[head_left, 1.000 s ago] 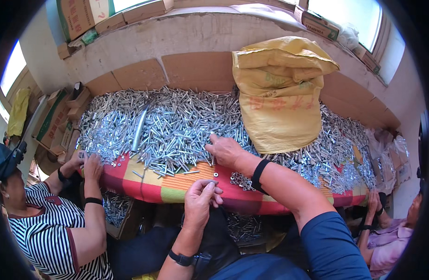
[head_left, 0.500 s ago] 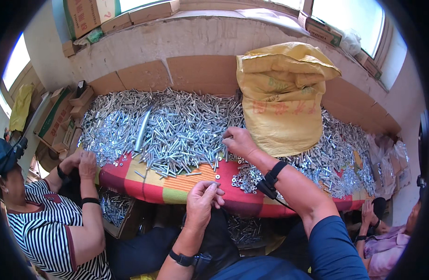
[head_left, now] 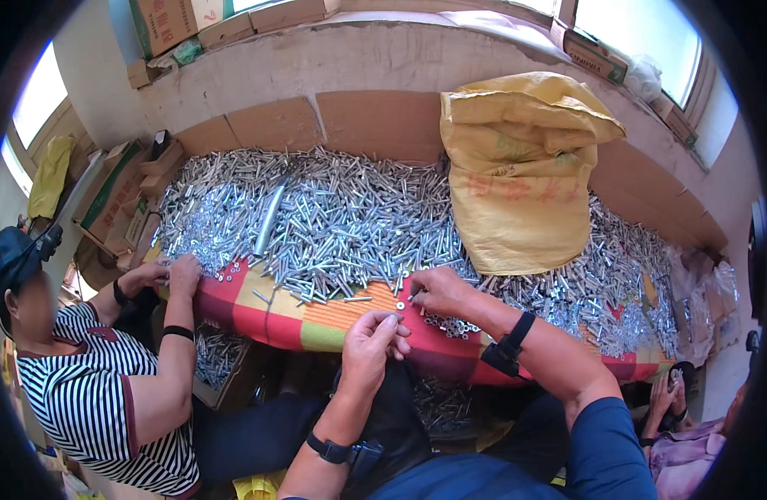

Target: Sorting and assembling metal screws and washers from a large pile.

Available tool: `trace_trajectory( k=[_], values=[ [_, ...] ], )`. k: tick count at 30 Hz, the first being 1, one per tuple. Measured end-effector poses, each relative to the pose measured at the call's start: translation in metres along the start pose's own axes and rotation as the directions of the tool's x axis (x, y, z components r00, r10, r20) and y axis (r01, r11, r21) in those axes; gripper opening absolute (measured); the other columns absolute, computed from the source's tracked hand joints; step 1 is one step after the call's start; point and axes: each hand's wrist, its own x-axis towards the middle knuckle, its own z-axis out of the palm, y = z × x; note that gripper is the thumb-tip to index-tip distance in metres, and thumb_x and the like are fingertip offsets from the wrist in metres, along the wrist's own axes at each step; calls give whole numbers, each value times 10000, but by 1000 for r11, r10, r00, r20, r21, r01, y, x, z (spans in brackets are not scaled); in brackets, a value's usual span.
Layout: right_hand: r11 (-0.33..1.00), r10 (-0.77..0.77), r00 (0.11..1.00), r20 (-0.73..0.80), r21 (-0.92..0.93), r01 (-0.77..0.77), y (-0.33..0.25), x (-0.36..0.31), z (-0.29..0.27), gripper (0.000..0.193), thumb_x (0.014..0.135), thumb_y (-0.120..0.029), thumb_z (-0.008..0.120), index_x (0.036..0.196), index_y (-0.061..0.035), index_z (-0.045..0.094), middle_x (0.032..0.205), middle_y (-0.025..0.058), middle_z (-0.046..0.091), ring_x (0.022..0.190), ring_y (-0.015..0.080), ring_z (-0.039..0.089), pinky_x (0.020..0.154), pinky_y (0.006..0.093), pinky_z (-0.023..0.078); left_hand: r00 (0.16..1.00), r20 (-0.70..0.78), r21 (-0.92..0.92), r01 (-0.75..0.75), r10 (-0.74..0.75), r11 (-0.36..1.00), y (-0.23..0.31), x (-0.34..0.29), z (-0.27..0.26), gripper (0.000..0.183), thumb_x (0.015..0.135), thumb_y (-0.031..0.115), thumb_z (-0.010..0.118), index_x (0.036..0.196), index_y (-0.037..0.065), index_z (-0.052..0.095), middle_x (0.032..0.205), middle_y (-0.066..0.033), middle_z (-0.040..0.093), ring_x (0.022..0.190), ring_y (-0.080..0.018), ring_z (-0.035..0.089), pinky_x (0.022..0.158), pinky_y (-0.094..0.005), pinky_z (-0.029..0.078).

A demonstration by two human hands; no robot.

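My left hand (head_left: pixel 373 354) is raised at the near edge of the cloth-covered table, its thumb and fingers closed in a pinch. A small grey bit shows at the fingertips, too little to name. Just right of it and slightly farther away, my right hand (head_left: pixel 442 293) pinches downward over the cloth. What those fingers hold, if anything, is hidden. A single washer (head_left: pixel 400 306) lies on the cloth between the hands. Under the right wrist is a group of nuts (head_left: pixel 450 326). Beyond both hands spreads a big heap of short metal bolts (head_left: pixel 342 225).
A yellow woven sack (head_left: pixel 521 221) stands on the heap at right. A shiny curved metal piece (head_left: pixel 270 220) sticks up at left. A person in a striped shirt (head_left: pixel 100 400) works at left, another person's hands (head_left: pixel 669 398) at right. Cardboard (head_left: pixel 375 125) lines the back.
My right hand has drawn back from the bolt heap toward the near edge, close to my left hand. The left hand stays pinched in nearly the same place. The view has shifted slightly.
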Motion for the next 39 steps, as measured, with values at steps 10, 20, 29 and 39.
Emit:
trace_trajectory(
  k=[10, 20, 29, 39],
  values=[
    [956, -62, 992, 107, -278, 90, -17, 2, 13, 249, 930, -256, 594, 922, -33, 705, 863, 263, 680, 857, 455, 670, 719, 536, 531, 1000, 1, 106, 7, -7, 994, -10, 3, -7, 212, 1020, 245, 597, 1015, 34, 621, 819, -40, 672, 638, -104, 641, 567, -236, 514],
    [971, -91, 977, -195, -236, 43, -12, -10, 39, 157, 783, -96, 724, 886, 19, 699, 867, 252, 700, 820, 420, 693, 718, 478, 547, 997, 29, 183, -82, 78, 980, -28, 12, -16, 239, 1023, 279, 593, 990, 44, 623, 793, -12, 657, 610, -81, 622, 524, -218, 495],
    [965, -190, 959, -210, -218, 144, -16, -4, 25, 128, 736, -109, 763, 805, -12, 716, 773, 232, 683, 732, 420, 680, 690, 497, 550, 993, 36, 226, -114, 108, 968, -28, 12, -18, 251, 1024, 280, 580, 1002, 34, 625, 808, -18, 663, 620, -87, 632, 529, -229, 505],
    [972, -170, 959, -226, -198, 126, -24, -26, 30, 132, 719, -90, 747, 820, -11, 710, 760, 216, 685, 729, 414, 681, 682, 500, 545, 995, 50, 203, -94, 86, 975, -26, 10, -20, 247, 1024, 273, 575, 1031, 32, 631, 825, -38, 671, 627, -107, 643, 534, -242, 522]
  ],
)
